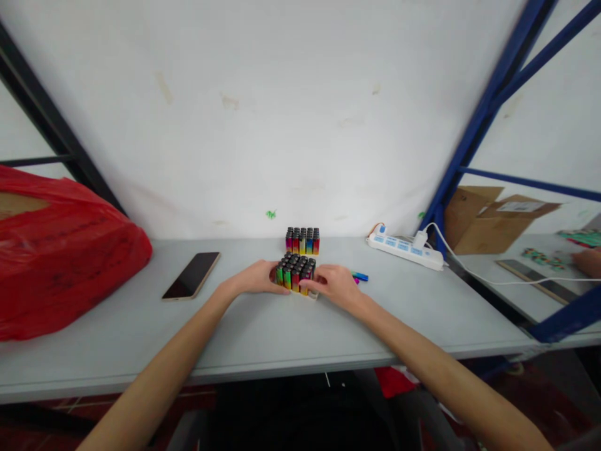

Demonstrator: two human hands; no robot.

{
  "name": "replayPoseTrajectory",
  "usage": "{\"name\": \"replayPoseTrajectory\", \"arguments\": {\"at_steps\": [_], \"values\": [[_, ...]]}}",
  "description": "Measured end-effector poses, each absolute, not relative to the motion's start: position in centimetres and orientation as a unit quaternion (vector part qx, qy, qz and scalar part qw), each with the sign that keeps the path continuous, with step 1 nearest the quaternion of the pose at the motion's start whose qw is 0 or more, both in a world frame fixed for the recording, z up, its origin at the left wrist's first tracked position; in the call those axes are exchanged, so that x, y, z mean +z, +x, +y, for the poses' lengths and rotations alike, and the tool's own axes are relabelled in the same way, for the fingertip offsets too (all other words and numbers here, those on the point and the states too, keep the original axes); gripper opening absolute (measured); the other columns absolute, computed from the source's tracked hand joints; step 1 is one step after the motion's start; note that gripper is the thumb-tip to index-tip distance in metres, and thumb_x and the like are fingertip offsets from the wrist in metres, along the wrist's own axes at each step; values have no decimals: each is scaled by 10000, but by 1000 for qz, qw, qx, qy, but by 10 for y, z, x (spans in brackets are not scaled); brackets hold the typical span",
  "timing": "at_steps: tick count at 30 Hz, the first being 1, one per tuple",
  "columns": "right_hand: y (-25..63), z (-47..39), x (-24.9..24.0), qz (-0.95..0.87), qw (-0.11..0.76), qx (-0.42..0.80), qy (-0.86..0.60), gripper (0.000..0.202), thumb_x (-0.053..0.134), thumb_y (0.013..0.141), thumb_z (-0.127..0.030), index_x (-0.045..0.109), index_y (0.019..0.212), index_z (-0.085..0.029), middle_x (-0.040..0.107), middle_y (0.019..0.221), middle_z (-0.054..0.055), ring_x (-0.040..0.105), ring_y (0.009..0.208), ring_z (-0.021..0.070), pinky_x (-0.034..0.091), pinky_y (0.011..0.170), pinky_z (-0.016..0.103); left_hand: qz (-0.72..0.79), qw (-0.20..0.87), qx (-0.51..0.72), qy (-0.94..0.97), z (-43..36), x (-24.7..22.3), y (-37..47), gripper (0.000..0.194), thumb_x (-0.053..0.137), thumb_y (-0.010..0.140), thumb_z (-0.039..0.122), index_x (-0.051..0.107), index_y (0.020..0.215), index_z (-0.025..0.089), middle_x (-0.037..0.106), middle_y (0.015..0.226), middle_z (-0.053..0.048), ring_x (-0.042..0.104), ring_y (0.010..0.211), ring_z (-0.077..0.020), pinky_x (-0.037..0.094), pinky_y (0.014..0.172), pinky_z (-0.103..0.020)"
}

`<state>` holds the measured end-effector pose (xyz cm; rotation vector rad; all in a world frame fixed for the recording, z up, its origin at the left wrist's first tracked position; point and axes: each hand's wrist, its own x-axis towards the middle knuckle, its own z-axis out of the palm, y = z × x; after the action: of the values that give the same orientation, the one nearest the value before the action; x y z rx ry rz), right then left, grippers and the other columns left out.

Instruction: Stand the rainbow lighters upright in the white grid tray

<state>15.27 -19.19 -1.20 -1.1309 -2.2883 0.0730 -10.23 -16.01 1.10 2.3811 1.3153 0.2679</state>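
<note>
In the middle of the table, a block of upright lighters (295,274) with shiny rainbow bodies and black tops stands in a pale tray (312,296). My left hand (259,277) wraps around the block's left side, thumb along the front. With its fingers closed, my right hand (334,283) grips a lighter (305,283) at the front right corner; the fingertips behind are partly hidden. A second block of similar lighters (303,241) stands just behind, nearer the wall. Right of my right hand lies a loose blue lighter (360,275), with something magenta partly hidden beside it.
A phone (191,275) lies to the left, beside a red plastic bag (66,250). At the back right, a white power strip (406,248) trails a cable. Beyond the blue frame (469,144) are a cardboard box (493,216) and another person's hand (588,262).
</note>
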Motion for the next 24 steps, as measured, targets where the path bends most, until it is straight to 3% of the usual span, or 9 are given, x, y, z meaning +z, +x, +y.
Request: {"name": "replayPoseTrajectory", "arguments": {"at_steps": [4,10,13,15,18,21,24], "values": [[190,-172,0,-830,296,35,-471,563,234,1062,-474,641,805,-181,676,756,58,611,728,165,369,690,260,472,204,93,852,-159,10,-103,613,703,642,694,673,966,175,665,773,6,580,681,-183,384,582,-252],[246,-146,3,-852,180,130,-475,404,511,965,-514,636,1112,-158,718,964,94,642,809,192,437,727,270,458,218,95,856,-161,11,-102,616,706,659,681,677,1010,176,674,780,6,586,704,-189,400,601,-248],[255,-141,-3,-854,112,177,-477,391,675,860,-475,660,1084,-155,725,945,85,641,793,198,443,684,262,454,228,102,855,-162,14,-101,623,718,657,668,680,1046,183,706,824,-1,613,747,-205,422,637,-251],[256,-138,-7,-854,94,175,-480,300,676,862,-392,666,1035,-148,721,913,81,629,771,190,437,674,260,452,235,105,854,-163,15,-100,632,722,654,665,681,1066,187,720,854,-5,634,783,-218,437,660,-253],[252,-134,-12,-864,114,132,-472,197,646,871,-313,644,966,-140,699,889,88,604,763,184,429,684,268,455,226,104,855,-163,14,-100,653,722,646,679,685,1069,182,734,901,-19,651,810,-232,452,672,-260],[247,-133,-14,-857,195,97,-468,156,612,880,-303,592,917,-152,678,880,90,593,763,180,431,687,275,455,218,102,857,-161,12,-101,663,718,649,683,682,1084,184,742,942,-23,659,833,-239,465,692,-267],[241,-135,-14,-812,289,175,-476,213,528,929,-366,531,1032,-179,668,808,33,564,602,137,429,592,255,455,218,99,858,-160,11,-102,653,717,657,675,677,1092,190,742,948,-19,661,848,-238,469,703,-265]]}}
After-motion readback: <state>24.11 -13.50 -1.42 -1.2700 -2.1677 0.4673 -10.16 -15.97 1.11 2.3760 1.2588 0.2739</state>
